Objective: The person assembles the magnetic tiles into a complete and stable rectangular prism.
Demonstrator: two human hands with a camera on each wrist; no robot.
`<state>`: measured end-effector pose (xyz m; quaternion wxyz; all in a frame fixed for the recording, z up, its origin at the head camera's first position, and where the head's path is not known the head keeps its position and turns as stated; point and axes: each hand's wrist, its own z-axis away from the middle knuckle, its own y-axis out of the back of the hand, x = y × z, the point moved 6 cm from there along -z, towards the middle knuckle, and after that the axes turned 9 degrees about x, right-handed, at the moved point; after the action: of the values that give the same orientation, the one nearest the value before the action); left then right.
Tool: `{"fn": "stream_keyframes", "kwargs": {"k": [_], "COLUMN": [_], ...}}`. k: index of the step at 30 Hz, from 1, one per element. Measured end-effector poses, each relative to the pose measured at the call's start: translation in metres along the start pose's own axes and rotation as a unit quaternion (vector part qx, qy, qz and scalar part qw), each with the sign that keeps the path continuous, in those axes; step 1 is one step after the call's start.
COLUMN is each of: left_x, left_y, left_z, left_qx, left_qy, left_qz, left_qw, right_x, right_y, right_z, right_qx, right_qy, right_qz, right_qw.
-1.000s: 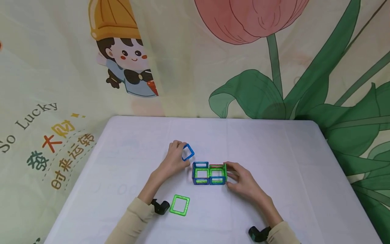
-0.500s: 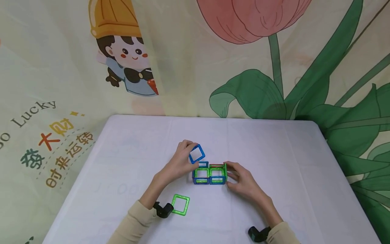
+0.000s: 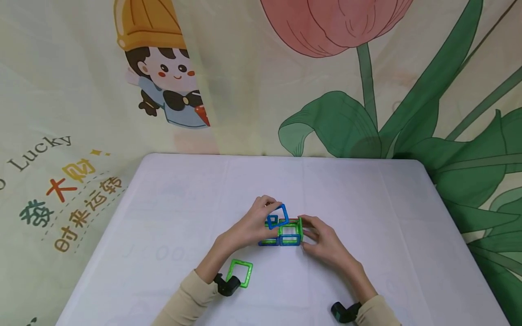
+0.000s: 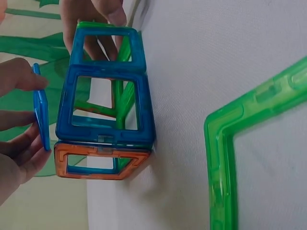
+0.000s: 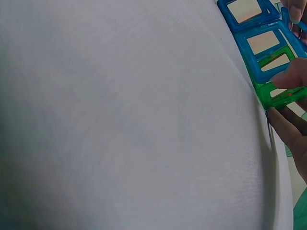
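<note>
My left hand (image 3: pixel 253 225) pinches a blue square magnetic tile (image 4: pixel 41 112) by its edges, thumb on one side and fingers on the other. In the head view this tile overlaps the left half of a box-like block of joined magnetic tiles (image 3: pixel 290 245). The block has blue sides, green parts and an orange end tile (image 4: pixel 100 176) toward the left. At its right end, my right hand (image 3: pixel 326 240) holds the green end tile (image 5: pixel 266 96), with the thumb at the front blue tile. The left hand hides part of the block in the head view.
A loose green square tile (image 3: pixel 248 276) lies flat on the white-covered table (image 3: pixel 346 194), close by the left wrist's black camera (image 3: pixel 228 285). Another black camera (image 3: pixel 345 312) sits at the right wrist. A printed cloth (image 3: pixel 236 68) hangs behind the table.
My left hand has carried the blue tile rightward and slightly down, from left of the block to over its left half. The right hand keeps its place on the block's end.
</note>
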<state>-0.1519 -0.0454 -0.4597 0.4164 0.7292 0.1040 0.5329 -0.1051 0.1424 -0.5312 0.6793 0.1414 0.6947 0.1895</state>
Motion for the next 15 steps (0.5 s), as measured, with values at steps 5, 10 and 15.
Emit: {"fn": "stream_keyframes", "kwargs": {"k": [5,10,15], "left_x": [0.005,0.011,0.016], "left_y": [-0.005,-0.012,-0.018], "left_z": [-0.001,-0.003,-0.004], "left_qx": [-0.008,-0.025,-0.042], "left_qy": [-0.013,-0.032,-0.049], "left_qz": [-0.001,0.001,0.002], "left_qw": [0.9999,0.9992,0.9979], "right_x": [-0.001,-0.001,0.000], "right_y": [0.001,0.001,0.002], "right_z": [0.000,0.000,0.000], "right_qx": [-0.003,-0.007,-0.009], "right_qy": [0.003,0.001,0.013], "right_qz": [-0.005,-0.010,-0.015], "right_qw": [1.0000,0.9999,0.9998]}}
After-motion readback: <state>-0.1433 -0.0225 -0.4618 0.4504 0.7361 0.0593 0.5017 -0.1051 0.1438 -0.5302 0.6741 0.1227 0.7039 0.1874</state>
